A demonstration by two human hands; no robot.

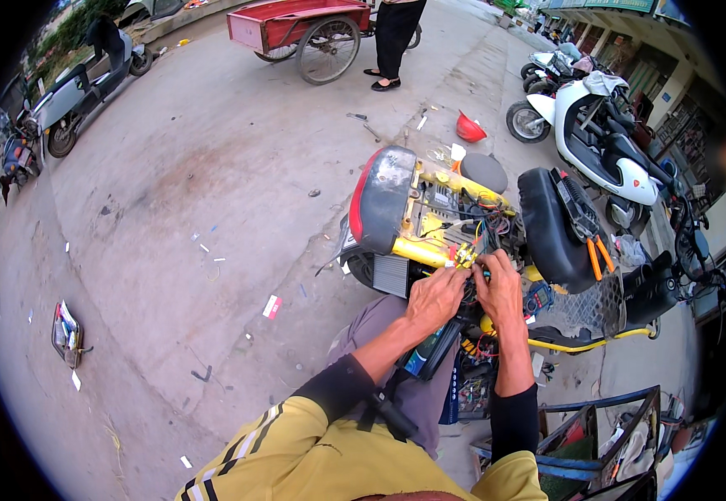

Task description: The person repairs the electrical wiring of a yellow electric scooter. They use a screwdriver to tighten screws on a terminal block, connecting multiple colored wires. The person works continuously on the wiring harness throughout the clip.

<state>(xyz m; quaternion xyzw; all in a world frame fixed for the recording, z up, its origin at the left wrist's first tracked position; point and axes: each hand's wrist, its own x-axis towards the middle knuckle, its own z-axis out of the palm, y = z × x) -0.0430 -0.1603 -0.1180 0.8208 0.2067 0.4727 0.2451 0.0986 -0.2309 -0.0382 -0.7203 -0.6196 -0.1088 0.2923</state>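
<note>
Both my hands are at the opened rear of an electric scooter with a yellow frame tube (423, 250) and a dark tail cover (385, 190). My left hand (436, 296) and my right hand (499, 288) meet there, fingers pinched on wires with small yellow connectors (466, 255). The fingertips partly hide what exactly each one grips. Loose coloured wires (488, 230) run just beyond my fingers. Beside my right wrist lies a multimeter (538, 298). The black seat (547, 238) sits to the right, with orange-handled pliers (600, 257) on it.
Tools and parts fill a box (474, 392) below my right forearm. A metal-framed cart (601, 409) stands at the lower right. A red cap-like object (469, 127) lies beyond the scooter. Farther off are a white scooter (584, 138), a red cargo tricycle (292, 21) and a standing person (396, 37).
</note>
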